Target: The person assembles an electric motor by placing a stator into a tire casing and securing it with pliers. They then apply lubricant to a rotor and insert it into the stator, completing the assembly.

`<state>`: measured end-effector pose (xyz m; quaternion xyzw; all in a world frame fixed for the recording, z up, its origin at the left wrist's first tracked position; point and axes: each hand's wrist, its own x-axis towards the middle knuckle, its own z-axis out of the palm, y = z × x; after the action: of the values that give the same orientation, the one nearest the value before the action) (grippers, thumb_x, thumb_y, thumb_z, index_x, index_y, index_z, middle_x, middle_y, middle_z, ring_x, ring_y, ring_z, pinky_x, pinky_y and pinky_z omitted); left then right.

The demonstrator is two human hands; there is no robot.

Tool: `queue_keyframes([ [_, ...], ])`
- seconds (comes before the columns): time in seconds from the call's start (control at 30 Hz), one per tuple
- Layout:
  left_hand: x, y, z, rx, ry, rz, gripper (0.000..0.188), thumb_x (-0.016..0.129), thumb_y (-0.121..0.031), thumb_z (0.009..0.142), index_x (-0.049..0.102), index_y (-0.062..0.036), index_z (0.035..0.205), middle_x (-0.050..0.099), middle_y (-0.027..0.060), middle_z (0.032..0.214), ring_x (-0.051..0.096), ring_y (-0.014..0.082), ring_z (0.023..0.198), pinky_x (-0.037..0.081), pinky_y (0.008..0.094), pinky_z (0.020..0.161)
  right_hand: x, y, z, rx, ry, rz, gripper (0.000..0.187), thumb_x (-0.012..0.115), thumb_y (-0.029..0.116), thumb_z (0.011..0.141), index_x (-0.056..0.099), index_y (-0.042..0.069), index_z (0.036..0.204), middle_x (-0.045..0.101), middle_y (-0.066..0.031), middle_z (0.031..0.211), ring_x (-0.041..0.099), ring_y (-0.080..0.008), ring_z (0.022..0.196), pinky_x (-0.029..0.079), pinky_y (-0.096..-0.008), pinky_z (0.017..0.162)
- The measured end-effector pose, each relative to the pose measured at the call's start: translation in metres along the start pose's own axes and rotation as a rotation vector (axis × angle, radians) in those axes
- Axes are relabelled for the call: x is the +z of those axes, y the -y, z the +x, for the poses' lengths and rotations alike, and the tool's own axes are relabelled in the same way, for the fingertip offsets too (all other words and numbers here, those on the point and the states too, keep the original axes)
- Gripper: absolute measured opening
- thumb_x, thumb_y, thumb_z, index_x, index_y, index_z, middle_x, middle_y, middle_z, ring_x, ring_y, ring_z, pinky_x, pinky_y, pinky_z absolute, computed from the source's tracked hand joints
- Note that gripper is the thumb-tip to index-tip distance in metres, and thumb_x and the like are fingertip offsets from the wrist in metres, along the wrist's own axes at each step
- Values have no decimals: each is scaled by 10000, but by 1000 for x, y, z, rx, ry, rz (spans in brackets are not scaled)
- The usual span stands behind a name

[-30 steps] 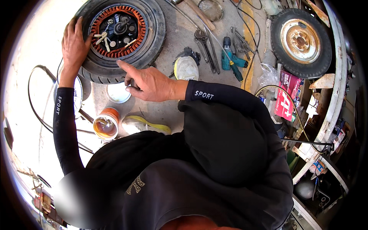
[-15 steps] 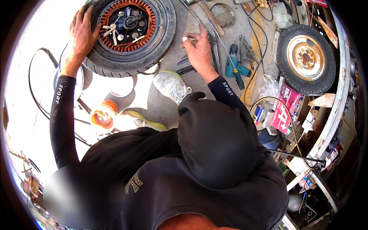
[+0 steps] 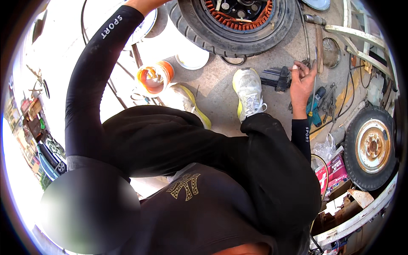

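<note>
A scooter hub-motor wheel (image 3: 238, 42), a black tyre with a ring of copper windings inside, is cut off by the top edge. My left hand (image 3: 148, 3) reaches toward it from the left. Only its wrist end shows, so its fingers and grip are out of sight. My right hand (image 3: 302, 87) is over the floor, right of the wheel. Its thumb and forefinger come together around a pale spot too small to identify; another finger is raised. A screwdriver (image 3: 313, 106) with a long thin shaft runs along that hand's right side, and I cannot tell whether they touch.
Dark rods (image 3: 272, 80), a teal power drill (image 3: 317, 98) and pliers (image 3: 329, 102) lie around my right hand. Farther right stands a rusty-rimmed wheel (image 3: 372, 146). An orange tub (image 3: 155, 76) and a white bucket (image 3: 192, 55) stand left of my shoes (image 3: 248, 91). Cables cross the floor.
The view has shifted, so the wheel appears higher and farther right. My left hand, seen earlier on the tyre, is now mostly beyond the top edge. My right hand now appears against the screwdriver shaft.
</note>
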<state>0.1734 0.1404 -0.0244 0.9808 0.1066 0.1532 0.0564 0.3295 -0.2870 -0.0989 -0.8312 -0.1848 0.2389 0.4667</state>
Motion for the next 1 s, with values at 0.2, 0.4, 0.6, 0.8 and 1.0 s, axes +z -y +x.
queue_keyframes([
  [0.2,-60,-40,-45,407,18,-159,314,752,-208,851,619,-73,1102,596,81,921,620,289,839,525,399,726,38,83,3,-984,369,-557,739,738,102,882,401,12,1533,718,-89,1058,700,-241,852,562,-363,753],
  [0.4,-24,-44,-133,350,246,-64,442,808,-294,826,623,-117,1187,620,51,1181,619,222,1119,514,362,930,127,22,-30,-1460,902,-749,627,525,131,951,399,79,1564,595,-164,1384,622,-312,1130,508,-419,993],
  [0.6,-45,-52,-102,162,234,-277,332,751,-238,842,621,-66,1094,598,90,907,631,290,842,527,415,731,146,-6,-30,-1185,689,-894,673,520,135,969,313,71,1606,473,-250,1499,497,-418,1349,402,-524,1118],
  [0.8,-30,-47,-73,99,347,-267,338,754,-303,845,628,-52,1033,647,130,822,678,349,789,534,460,649,166,-12,-44,-876,752,-892,716,539,130,940,287,3,1598,486,-316,1444,489,-442,1342,402,-526,1111],
  [1.0,-29,-43,-76,96,409,-279,346,759,-317,850,648,-58,1050,686,139,835,695,358,765,533,468,619,168,4,-40,-804,808,-987,685,525,113,933,341,-1,1582,556,-264,1375,529,-398,1278,428,-519,1065],
])
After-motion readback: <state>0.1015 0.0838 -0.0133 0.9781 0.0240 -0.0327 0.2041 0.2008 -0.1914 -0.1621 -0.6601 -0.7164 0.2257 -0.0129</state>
